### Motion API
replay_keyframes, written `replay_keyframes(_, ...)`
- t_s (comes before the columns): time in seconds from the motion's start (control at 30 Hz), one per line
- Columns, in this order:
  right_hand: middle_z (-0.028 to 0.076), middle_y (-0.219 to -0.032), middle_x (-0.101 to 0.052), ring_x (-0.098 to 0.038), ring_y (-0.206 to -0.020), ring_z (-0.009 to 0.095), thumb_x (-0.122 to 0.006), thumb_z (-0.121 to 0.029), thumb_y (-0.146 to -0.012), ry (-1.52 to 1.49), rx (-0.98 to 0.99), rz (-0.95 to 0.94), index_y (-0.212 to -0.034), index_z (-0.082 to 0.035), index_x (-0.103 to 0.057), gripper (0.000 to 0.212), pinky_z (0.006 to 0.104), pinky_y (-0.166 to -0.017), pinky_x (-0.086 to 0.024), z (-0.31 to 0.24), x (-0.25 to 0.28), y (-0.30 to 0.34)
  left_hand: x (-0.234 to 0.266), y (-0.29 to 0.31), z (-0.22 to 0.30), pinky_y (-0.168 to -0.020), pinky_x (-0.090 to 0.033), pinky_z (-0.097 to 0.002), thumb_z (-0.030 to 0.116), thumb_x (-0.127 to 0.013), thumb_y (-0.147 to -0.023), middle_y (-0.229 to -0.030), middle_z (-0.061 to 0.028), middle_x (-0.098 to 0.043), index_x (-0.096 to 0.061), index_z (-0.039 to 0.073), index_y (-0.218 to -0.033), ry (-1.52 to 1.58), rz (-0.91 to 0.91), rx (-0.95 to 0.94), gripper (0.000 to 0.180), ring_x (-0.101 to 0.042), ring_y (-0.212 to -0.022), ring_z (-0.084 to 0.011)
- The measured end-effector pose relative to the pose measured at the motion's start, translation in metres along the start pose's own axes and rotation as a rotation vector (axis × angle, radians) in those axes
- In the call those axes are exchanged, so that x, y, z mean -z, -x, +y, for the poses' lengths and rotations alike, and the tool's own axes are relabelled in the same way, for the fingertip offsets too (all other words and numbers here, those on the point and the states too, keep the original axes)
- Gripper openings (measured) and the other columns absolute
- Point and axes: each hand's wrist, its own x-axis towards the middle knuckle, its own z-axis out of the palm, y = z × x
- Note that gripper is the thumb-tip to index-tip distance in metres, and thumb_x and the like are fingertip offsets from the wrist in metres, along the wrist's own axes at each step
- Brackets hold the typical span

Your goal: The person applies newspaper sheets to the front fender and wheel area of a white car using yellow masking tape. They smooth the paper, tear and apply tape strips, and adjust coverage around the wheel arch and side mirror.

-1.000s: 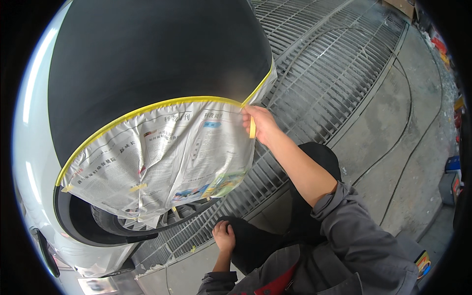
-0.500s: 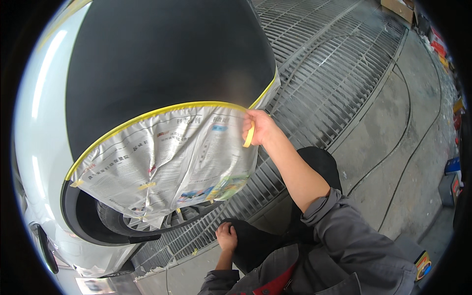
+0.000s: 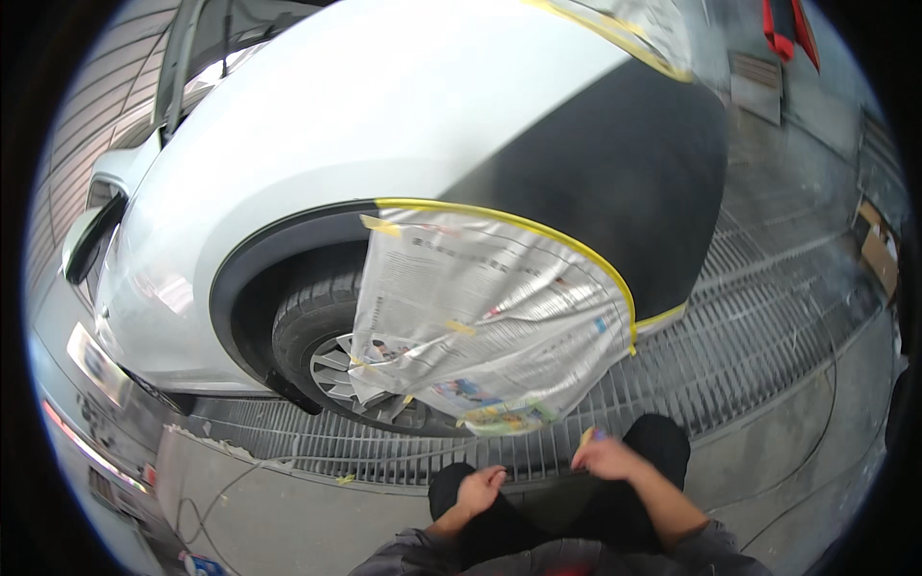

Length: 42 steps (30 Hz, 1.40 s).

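Right hand (image 3: 610,458) now off newspaper sheet (image 3: 499,312), down by right knee (image 3: 663,442); view swung, more of white car (image 3: 384,125) showing. Hands apart. Right one pinches small yellow piece (image 3: 587,437), blurred. Left hand (image 3: 479,489) at left knee (image 3: 448,483), fingers curled, can't tell if holding anything. Sheet hangs from yellow tape (image 3: 520,223) along wheel arch, covers part of wheel (image 3: 313,312).
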Motion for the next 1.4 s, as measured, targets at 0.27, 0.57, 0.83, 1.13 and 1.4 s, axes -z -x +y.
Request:
replay_keyframes(0.27, 0.008, -0.094, -0.074, -0.07, -0.097, 0.027, -0.053, -0.004, -0.086, 0.066, 0.09, -0.526, -0.089, -0.013, -0.076, 0.024, 0.0386, -0.086, -0.052, -0.054, -0.06, -0.014, -0.044, 0.002, 0.091, -0.093, -0.053, -0.0327, 0.035, -0.048, -0.109, -0.11, -0.0109, -0.072, -0.065, 0.003, -0.129, 0.537, -0.056, -0.018, 0.042, -0.069, -0.102, -0.0197)
replay_keyframes(0.57, 0.007, -0.092, -0.073, -0.068, -0.079, 0.018, -0.048, 0.009, -0.088, -0.43, -0.199, -0.39, -0.095, -0.004, -0.074, 0.03, 0.0323, -0.072, -0.054, -0.237, -0.021, 0.046, 0.128, 0.097, 0.251, -0.083, -0.055, -0.0423, 0.018, -0.064, -0.096, -0.104, -0.0178, -0.072, -0.07, 0.008, -0.117, 0.191, -0.143, -0.195, 0.024, -0.069, -0.096, -0.0372)
replay_keyframes(0.83, 0.008, -0.093, -0.072, -0.069, -0.087, 0.019, -0.049, 0.006, -0.088, -0.45, -0.275, -0.316, -0.095, -0.006, -0.073, 0.028, 0.0322, -0.079, -0.055, -0.462, 0.052, 0.085, 0.281, 0.169, 0.401, -0.083, -0.056, -0.0407, 0.018, -0.068, -0.092, -0.101, -0.0144, -0.072, -0.074, 0.007, -0.104, 0.255, -0.136, -0.201, 0.018, -0.069, -0.092, -0.0353)
replay_keyframes(1.13, 0.008, -0.087, -0.073, -0.066, -0.101, 0.027, -0.058, -0.018, -0.086, -0.076, -0.147, -0.034, -0.083, -0.012, -0.073, 0.016, 0.0447, -0.116, -0.032, -0.661, 0.136, 0.176, 0.346, 0.202, 0.533, -0.072, -0.052, -0.0309, 0.018, -0.069, -0.095, -0.086, -0.0098, -0.071, -0.071, 0.0, -0.099, 0.41, -0.414, -0.147, 0.019, -0.065, -0.078, -0.0147)
replay_keyframes(1.4, 0.009, -0.077, -0.07, -0.068, -0.079, 0.028, -0.057, -0.017, -0.081, 0.05, -0.496, 0.473, -0.077, -0.009, -0.071, 0.017, 0.0444, -0.07, -0.051, -0.702, 0.19, 0.337, 0.248, 0.204, 0.708, -0.07, -0.051, -0.0237, 0.005, -0.069, -0.094, -0.085, -0.004, -0.07, -0.07, -0.004, -0.094, 0.534, -0.923, -0.261, 0.008, -0.062, -0.077, -0.0089)
